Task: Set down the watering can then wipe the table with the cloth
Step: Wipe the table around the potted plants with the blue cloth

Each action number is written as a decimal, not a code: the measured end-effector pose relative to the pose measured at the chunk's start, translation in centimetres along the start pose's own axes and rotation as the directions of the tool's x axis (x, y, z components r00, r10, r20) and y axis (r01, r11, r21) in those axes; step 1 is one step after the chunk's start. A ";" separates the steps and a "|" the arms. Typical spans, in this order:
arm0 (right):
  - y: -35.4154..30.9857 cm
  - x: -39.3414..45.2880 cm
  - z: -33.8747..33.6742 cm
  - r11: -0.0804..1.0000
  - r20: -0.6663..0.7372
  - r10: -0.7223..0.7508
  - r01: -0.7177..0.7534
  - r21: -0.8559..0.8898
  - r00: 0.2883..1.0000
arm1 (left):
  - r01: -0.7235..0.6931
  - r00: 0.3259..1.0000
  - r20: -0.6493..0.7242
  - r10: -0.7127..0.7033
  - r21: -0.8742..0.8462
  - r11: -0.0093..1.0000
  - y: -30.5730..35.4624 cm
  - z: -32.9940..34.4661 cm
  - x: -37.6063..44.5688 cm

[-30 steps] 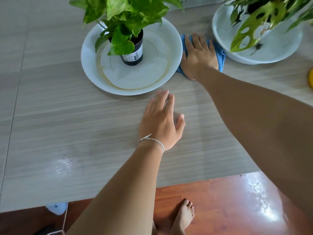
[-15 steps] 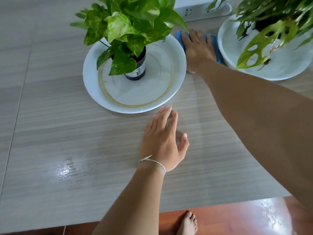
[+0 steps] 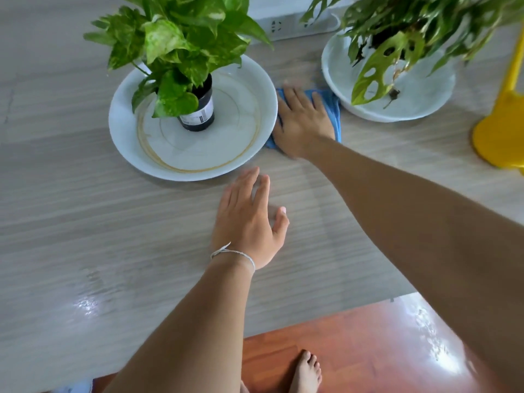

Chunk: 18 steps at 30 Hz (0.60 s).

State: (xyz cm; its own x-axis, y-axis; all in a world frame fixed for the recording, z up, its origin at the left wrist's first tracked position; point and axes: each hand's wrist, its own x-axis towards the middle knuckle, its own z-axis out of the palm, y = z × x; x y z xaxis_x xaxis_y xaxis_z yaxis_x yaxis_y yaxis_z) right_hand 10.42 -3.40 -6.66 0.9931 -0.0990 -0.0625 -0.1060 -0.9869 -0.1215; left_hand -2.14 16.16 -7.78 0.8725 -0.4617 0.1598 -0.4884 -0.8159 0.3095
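Note:
A blue cloth (image 3: pixel 332 107) lies flat on the grey wood-grain table (image 3: pixel 85 222), in the gap between two white dishes. My right hand (image 3: pixel 302 123) presses flat on the cloth, fingers spread and pointing away from me. My left hand (image 3: pixel 249 219) rests palm down on the bare table nearer to me, fingers apart, holding nothing. A yellow watering can (image 3: pixel 502 131) stands on the table at the right edge, partly cut off by the frame.
A white dish (image 3: pixel 124 131) holds a black-potted green plant (image 3: pixel 181 46) at the back left. A second white dish (image 3: pixel 425 103) with a holey-leafed plant sits back right. A white power strip (image 3: pixel 286 24) lies behind them. The table's near edge meets a red wooden floor (image 3: pixel 354 350).
My right hand has pulled the cloth back toward me through the gap between the dishes, after pushing it away. The left hand stays flat on the table. The watering can has come into view.

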 end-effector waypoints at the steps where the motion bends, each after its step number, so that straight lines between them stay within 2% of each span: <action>1: -0.2 -1.4 0.1 1.000 -0.017 0.006 -0.006 0.006 1.000 | 0.007 1.000 0.008 -0.007 0.009 1.000 0.0 0.1 0.0; 6: -1.9 -9.4 0.7 0.998 -0.052 0.052 -0.051 0.029 0.997 | 0.019 1.000 0.009 -0.020 0.029 0.999 0.4 0.0 -0.3; 9: -2.7 -12.2 1.3 0.996 -0.028 0.079 -0.078 0.035 0.997 | 0.005 1.000 0.023 -0.005 0.013 1.000 0.4 -0.2 -0.2; 18: -2.4 -8.5 1.0 0.989 0.001 0.146 -0.146 0.033 0.989 | 0.025 0.999 0.034 -0.025 0.014 1.000 0.5 -0.3 -0.1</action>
State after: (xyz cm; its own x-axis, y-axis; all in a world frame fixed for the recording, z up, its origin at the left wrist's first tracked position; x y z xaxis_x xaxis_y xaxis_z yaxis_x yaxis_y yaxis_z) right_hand 2.14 -0.08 -6.81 0.9670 -0.2417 -0.0804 -0.2512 -0.9572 -0.1441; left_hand -2.50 15.92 -7.41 0.8837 -0.4525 0.1195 -0.4666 -0.8321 0.3000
